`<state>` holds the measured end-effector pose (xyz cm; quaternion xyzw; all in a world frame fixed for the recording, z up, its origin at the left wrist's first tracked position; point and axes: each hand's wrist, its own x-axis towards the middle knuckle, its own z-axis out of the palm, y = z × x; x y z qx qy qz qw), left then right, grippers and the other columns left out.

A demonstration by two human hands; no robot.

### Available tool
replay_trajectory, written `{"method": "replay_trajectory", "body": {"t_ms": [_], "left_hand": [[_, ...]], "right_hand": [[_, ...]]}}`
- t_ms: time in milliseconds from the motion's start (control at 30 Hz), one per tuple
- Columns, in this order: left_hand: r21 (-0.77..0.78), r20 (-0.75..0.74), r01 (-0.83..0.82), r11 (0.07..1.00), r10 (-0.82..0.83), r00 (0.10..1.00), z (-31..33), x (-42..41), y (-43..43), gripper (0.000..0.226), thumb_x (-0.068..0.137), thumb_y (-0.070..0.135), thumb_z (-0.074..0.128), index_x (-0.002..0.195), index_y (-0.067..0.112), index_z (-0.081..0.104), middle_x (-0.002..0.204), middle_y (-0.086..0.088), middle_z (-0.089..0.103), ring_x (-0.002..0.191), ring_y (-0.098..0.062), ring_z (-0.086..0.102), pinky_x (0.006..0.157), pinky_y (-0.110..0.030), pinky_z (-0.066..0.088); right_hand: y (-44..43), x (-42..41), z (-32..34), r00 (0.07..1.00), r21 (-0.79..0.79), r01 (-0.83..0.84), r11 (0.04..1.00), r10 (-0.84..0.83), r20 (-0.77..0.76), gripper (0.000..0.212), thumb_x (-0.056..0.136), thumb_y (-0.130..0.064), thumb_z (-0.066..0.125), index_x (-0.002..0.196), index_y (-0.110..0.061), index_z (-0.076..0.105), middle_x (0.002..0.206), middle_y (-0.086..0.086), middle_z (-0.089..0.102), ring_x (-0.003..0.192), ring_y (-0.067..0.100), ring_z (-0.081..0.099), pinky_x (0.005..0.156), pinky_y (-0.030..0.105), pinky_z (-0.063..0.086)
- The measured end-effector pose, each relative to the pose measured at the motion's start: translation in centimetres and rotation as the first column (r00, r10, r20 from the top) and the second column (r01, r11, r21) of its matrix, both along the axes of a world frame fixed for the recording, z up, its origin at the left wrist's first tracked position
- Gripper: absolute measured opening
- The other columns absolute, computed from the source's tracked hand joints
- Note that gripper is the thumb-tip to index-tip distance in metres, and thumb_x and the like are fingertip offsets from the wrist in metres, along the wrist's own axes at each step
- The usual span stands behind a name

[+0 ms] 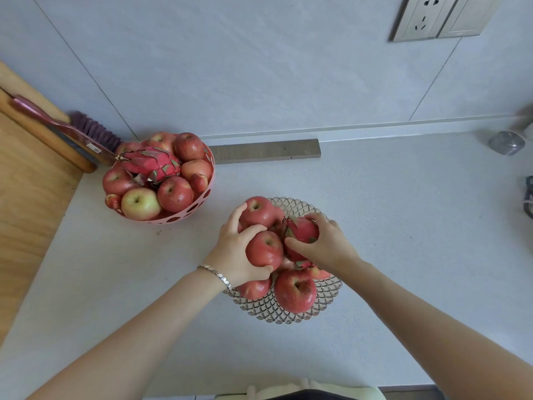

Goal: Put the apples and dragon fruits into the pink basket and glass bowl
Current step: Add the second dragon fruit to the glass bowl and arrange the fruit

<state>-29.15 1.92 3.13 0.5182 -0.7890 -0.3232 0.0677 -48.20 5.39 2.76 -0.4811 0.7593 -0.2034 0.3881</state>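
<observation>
My right hand [328, 243] hides much of the dragon fruit [302, 230]; the top edge cuts the socket [438, 15]; I can't identify the blurred grey thing [506, 142] at right

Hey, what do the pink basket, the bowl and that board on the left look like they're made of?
Basket: likely matte plastic; uniform pink wall with round punched holes.
Bowl: clear glass, possibly acrylic; faceted diamond pattern glints, scalloped rim.
Board: wood, satin finish; visible tan grain.
</observation>
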Motion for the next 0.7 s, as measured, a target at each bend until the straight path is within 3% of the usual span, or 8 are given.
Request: {"method": "replay_trajectory", "body": {"t_ms": [100, 200, 367, 467, 533, 633, 700], "left_hand": [[0.004, -0.03, 0.02, 1.0, -0.02, 0.999, -0.2, 0.5, 0.1, 0.076, 0.05, 0.04, 0.069, 0.123, 0.027, 0.054, 0.153, 0.006, 0.003, 0.138, -0.022, 0.023, 0.105, -0.025, 0.026], [0.001, -0.05, 0.071, 0.997, -0.071, 0.996, -0.3, 0.9, 0.1, 0.074, 0.052, 0.039, 0.07, 0.123, 0.027, 0.052, 0.152, 0.01, 0.008, 0.137, -0.02, 0.023, 0.106, -0.026, 0.027], [-0.006, -0.058, 0.126, 0.992, -0.126, 0.99, -0.3, 0.8, 0.0, 0.073, 0.054, 0.039, 0.071, 0.123, 0.026, 0.05, 0.143, 0.022, 0.008, 0.136, -0.017, 0.017, 0.108, -0.027, 0.023], [-0.053, -0.052, 0.158, 0.986, -0.16, 0.986, -0.6, 0.9, 0.1, 0.075, 0.054, 0.048, 0.066, 0.123, 0.026, 0.049, 0.137, 0.028, 0.005, 0.134, -0.018, 0.018, 0.11, -0.031, 0.024], [-0.071, -0.07, 0.158, 0.985, -0.163, 0.984, -0.9, 1.0, 0.2, 0.078, 0.052, 0.053, 0.061, 0.125, 0.028, 0.047, 0.139, 0.028, 0.005, 0.134, -0.016, 0.018, 0.11, -0.031, 0.024], [-0.056, -0.082, 0.127, 0.99, -0.131, 0.988, -1.2, 1.0, 0.6, 0.079, 0.051, 0.054, 0.058, 0.126, 0.03, 0.046, 0.141, 0.025, 0.005, 0.136, -0.009, 0.013, 0.113, -0.03, 0.022], [-0.083, -0.104, 0.068, 0.994, -0.076, 0.992, -1.5, 0.8, 1.2, 0.075, 0.051, 0.052, 0.06, 0.123, 0.036, 0.045, 0.143, 0.013, 0.012, 0.138, -0.018, 0.02, 0.113, -0.032, 0.028]], "right_hand": [[0.6, 0.8, 0.1, 1.0, 0.014, 0.024, 1.0, -0.024, -0.014, 0.067, 0.066, -0.055, 0.067, 0.124, -0.034, 0.041, 0.117, 0.002, 0.042, 0.1, 0.021, 0.055, 0.086, 0.039, 0.053], [1.0, 1.1, 0.2, 0.989, 0.021, -0.038, 0.999, 0.04, -0.139, 0.067, 0.072, -0.056, 0.061, 0.127, -0.029, 0.036, 0.122, 0.008, 0.043, 0.116, 0.028, 0.039, 0.098, 0.044, 0.042], [-1.0, 0.2, 1.0, 0.981, 0.161, -0.07, 0.984, 0.097, -0.166, 0.071, 0.081, -0.063, 0.046, 0.135, -0.018, 0.033, 0.135, 0.016, 0.038, 0.127, 0.034, 0.031, 0.102, 0.046, 0.033], [-3.6, 0.6, 1.6, 0.981, 0.02, -0.144, 0.989, 0.145, -0.127, 0.064, 0.085, -0.057, 0.048, 0.138, -0.024, 0.031, 0.141, 0.013, 0.033, 0.133, 0.032, 0.026, 0.104, 0.048, 0.031], [-5.1, 1.4, 1.8, 0.961, -0.051, -0.277, 0.96, 0.275, -0.038, 0.06, 0.086, -0.052, 0.051, 0.139, -0.033, 0.031, 0.141, 0.009, 0.035, 0.132, 0.029, 0.032, 0.105, 0.044, 0.031], [-6.0, 2.6, 1.3, 0.905, -0.024, -0.426, 0.904, 0.426, -0.006, 0.059, 0.085, -0.047, 0.056, 0.138, -0.035, 0.033, 0.136, 0.007, 0.044, 0.124, 0.024, 0.044, 0.103, 0.034, 0.035], [-6.3, 2.8, 0.8, 0.897, -0.021, -0.441, 0.897, 0.44, -0.035, 0.057, 0.083, -0.047, 0.058, 0.135, -0.035, 0.038, 0.131, 0.008, 0.049, 0.12, 0.024, 0.048, 0.102, 0.034, 0.038]]}}
